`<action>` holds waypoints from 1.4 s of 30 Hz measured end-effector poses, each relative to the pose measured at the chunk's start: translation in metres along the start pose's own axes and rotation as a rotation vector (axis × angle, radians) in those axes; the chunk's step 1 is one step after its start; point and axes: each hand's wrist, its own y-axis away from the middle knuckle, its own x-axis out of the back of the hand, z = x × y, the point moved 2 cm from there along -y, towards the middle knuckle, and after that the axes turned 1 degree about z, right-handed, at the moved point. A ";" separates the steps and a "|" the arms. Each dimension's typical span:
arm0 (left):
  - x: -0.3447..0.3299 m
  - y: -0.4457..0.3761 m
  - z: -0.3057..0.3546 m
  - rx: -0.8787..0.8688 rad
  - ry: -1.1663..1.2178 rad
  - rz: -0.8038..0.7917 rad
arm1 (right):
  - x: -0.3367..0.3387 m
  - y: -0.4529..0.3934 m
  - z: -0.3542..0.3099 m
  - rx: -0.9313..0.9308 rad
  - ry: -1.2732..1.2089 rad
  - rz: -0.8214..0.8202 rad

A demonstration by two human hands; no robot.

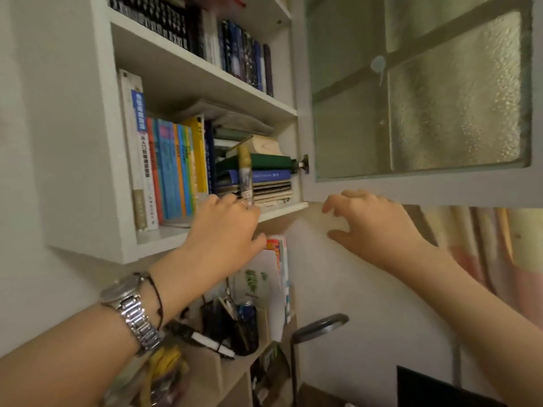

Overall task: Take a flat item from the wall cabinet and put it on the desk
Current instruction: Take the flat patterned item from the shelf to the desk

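Note:
The white wall cabinet [282,209] stands open, its lower shelf packed with upright books. A stack of flat notebooks and books [271,190] lies at the right end of that shelf, with a slim upright tube [244,171] in front of it. My left hand [226,230], with a silver watch on the wrist, reaches onto the shelf edge. Its fingertips touch the foot of the tube and the bottom of the stack, its thumb is spread below the shelf, and nothing is held. My right hand [370,221] hovers with its fingers apart just under the open door.
The frosted-glass cabinet door [426,92] hangs open at the upper right, above my right hand. Below the cabinet stands a desk organiser [249,333] with pens, a can and papers. Beside it are a dark desk lamp [320,326], a dark screen corner [426,389] and a curtain [499,254].

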 end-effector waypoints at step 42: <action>-0.001 0.027 -0.034 0.189 -0.155 0.055 | -0.086 -0.092 -0.060 0.491 -0.406 0.197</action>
